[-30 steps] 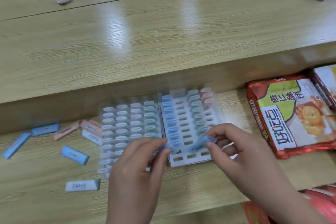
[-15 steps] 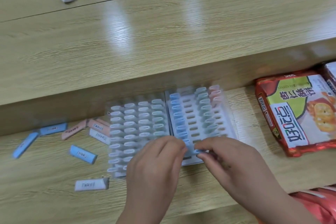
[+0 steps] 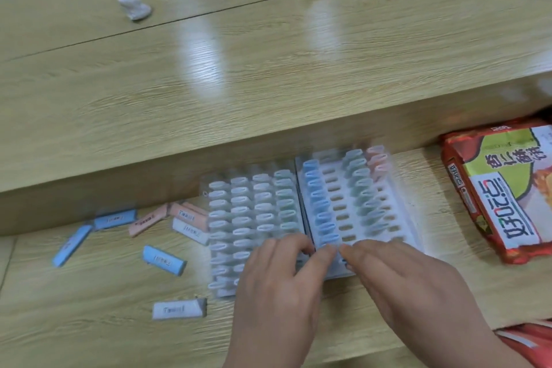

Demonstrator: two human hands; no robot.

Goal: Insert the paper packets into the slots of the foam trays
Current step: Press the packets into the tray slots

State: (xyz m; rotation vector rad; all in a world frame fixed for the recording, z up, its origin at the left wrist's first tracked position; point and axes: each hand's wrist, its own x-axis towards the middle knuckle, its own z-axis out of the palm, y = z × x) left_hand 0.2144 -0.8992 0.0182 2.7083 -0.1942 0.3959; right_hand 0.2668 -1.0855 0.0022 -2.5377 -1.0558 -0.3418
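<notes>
Both your hands meet at the near edge of the right foam tray: left hand and right hand, fingertips pressed together over its blue column; whether they pinch a packet, you cannot tell. Left of them lie loose paper packets. Beyond sits the left foam tray, nearly full.

- Left hand: shown bare from the back, with no glove, ring or watch to be seen; the forearm is uncovered down to the lower frame edge.
- Right hand: likewise bare, and no ornament is seen on the fingers or wrist; the forearm is uncovered.
- Nails: not resolved, since the fingertips are blurred.
</notes>
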